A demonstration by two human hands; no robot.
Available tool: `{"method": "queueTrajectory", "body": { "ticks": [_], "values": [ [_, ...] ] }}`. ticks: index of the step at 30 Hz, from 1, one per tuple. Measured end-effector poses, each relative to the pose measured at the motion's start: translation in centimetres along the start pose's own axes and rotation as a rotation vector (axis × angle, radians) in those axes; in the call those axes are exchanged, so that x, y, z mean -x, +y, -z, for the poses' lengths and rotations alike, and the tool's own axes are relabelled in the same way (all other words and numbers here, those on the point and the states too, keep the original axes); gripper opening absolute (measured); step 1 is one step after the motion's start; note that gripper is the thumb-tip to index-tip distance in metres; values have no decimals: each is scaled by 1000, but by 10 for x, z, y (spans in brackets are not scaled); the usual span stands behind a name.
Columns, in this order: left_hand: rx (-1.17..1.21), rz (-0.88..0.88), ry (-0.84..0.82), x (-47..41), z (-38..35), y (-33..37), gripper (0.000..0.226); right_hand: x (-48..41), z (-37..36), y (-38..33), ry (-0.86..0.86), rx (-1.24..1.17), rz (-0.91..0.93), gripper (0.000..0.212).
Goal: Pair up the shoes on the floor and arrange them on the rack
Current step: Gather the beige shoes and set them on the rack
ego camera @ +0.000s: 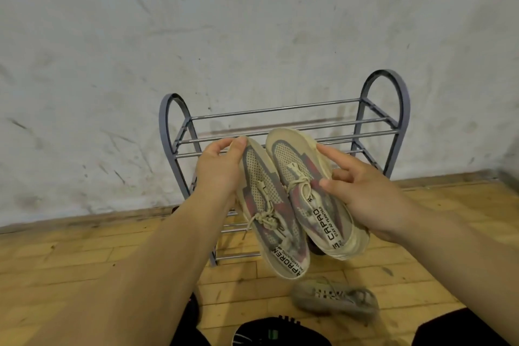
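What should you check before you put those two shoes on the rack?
1. Matching pair: shoe in left hand and shoe in right hand share the beige and pink pattern: ok.
2. Left hand grips its shoe: ok.
3. Right hand grips its shoe: ok.
4. Rack top bars free of shoes: ok.
5. Lower shelves, hidden behind the pair: cannot tell.
6. Floor finished: grey shoe and black shoe lie there: not ok.
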State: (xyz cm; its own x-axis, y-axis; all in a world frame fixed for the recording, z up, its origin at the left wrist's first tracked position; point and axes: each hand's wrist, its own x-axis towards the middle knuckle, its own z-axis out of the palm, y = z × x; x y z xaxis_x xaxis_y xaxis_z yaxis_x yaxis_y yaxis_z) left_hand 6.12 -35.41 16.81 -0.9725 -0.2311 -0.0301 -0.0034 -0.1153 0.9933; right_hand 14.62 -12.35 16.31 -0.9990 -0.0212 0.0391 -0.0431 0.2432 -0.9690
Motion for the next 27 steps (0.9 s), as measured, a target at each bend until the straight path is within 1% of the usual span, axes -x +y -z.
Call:
{"method": "queueTrajectory", "body": {
  "ticks": [4,7,9,12,16,21,23,25,26,27],
  "values": [
    [-31,-24,-33,-2,-6,0,26,-5,1,1,35,103,35,62],
    [-78,-109,-72,-3,-9,5,23,-10,4,3,101,171,34,60],
    [-92,-148,-105,-2,-10,10,25,-13,5,3,128,240,38,57],
    [-101,-192,-161,2,-13,19,26,-13,5,1,110,266,45,51],
    [-89,-240,-226,7,-15,28,17,-11,-2,-3,73,316,76,47],
    [-88,-286,-185,14,-23,25,16,-9,-8,-8,23,334,123,44],
    [-87,-301,-145,16,-26,24,18,-8,-12,-10,37,385,152,43],
    [-92,-300,-115,16,-26,24,19,-8,-17,-11,63,378,185,44],
    [-87,-293,-108,16,-26,23,18,-8,-19,-11,63,369,185,48],
    [-82,-283,-103,16,-27,22,17,-8,-20,-10,47,355,180,56]
  ]
}}
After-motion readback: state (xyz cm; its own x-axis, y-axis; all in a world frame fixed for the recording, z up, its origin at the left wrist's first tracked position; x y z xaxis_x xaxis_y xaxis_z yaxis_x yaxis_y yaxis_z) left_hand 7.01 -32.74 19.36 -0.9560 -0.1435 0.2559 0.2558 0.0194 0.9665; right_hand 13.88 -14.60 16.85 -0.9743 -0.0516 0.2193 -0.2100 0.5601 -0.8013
